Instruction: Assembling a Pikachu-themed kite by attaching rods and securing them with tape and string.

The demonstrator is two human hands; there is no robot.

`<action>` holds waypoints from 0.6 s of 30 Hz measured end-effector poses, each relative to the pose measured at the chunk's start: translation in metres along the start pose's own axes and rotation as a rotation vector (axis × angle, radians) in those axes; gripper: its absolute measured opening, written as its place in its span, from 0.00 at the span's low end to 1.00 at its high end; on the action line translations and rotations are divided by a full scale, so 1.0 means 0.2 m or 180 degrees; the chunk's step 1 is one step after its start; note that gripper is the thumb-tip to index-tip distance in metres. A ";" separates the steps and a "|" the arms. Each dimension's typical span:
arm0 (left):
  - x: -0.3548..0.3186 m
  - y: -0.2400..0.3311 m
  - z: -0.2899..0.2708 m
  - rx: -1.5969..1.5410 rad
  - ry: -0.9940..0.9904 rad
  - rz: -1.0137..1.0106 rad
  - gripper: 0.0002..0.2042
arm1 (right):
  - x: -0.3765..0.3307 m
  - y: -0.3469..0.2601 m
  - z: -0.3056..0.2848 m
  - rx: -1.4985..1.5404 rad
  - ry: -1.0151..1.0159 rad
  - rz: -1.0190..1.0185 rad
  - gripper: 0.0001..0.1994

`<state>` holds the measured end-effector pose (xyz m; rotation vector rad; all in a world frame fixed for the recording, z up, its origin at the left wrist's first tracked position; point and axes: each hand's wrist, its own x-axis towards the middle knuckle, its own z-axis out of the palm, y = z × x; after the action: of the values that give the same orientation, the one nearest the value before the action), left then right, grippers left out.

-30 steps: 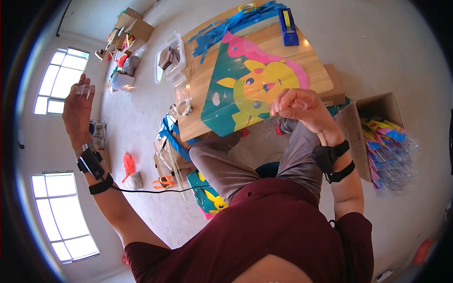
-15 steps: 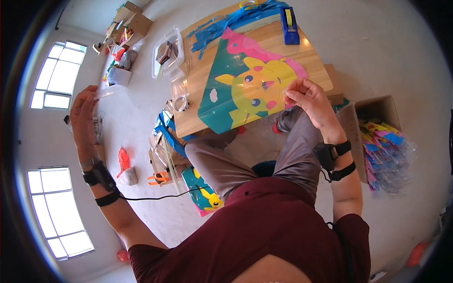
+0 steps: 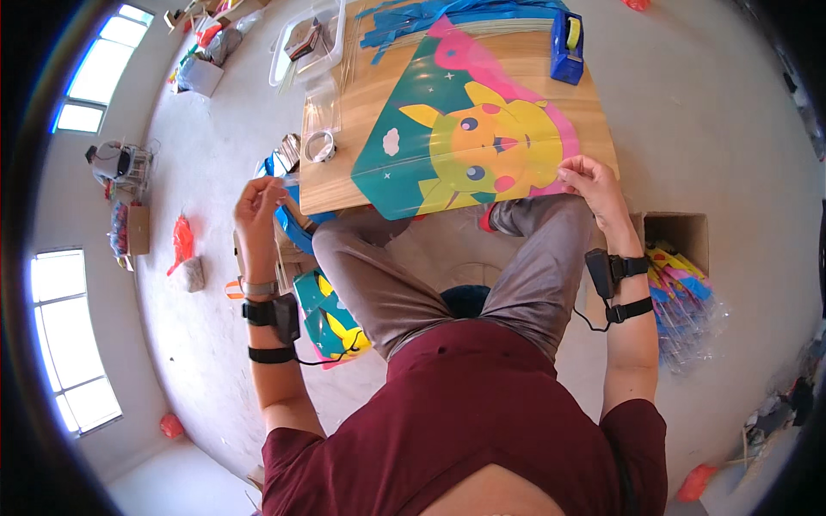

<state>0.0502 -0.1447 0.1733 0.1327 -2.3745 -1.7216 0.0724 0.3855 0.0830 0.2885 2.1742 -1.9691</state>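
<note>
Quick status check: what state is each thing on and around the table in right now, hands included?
Kite: flat on the table, near corner over the edge.
Right hand: pinching the kite's near edge.
Left hand: raised beside the table, fingers curled, holding nothing I can make out.
Tape dispenser: upright at the far edge.
Tape roll: lying flat.
Cardboard box: open.

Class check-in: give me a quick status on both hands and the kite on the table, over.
Right hand pinching the near edge of the colourful kite. Left hand raised off the table's left side, fingers curled, hold unclear. Kite flat on wooden table; tape dispenser apart.
</note>
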 end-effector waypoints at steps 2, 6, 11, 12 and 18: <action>-0.02 -0.14 0.05 0.0029 0.0146 -0.0194 0.08 | 0.05 0.03 -0.01 0.0067 -0.0035 0.0130 0.07; -0.06 -0.41 0.16 -0.0174 0.0339 -0.0567 0.08 | 0.13 0.06 -0.01 0.0281 0.0002 0.0156 0.07; -0.06 -0.66 0.26 -0.0594 0.0539 -0.1223 0.08 | 0.22 0.07 0.02 0.0147 0.0184 0.0289 0.08; -0.06 -0.69 0.27 -0.0761 0.0520 -0.1415 0.08 | 0.23 0.06 0.02 -0.0019 0.0239 0.0359 0.08; -0.05 -0.76 0.25 -0.2113 0.0194 -0.2058 0.06 | 0.25 -0.03 0.04 -0.0356 0.0238 0.0488 0.07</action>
<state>0.0421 -0.1452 0.0132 0.8949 -1.6757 -2.6319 0.0218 0.3785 0.0750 0.5025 2.2246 -1.7756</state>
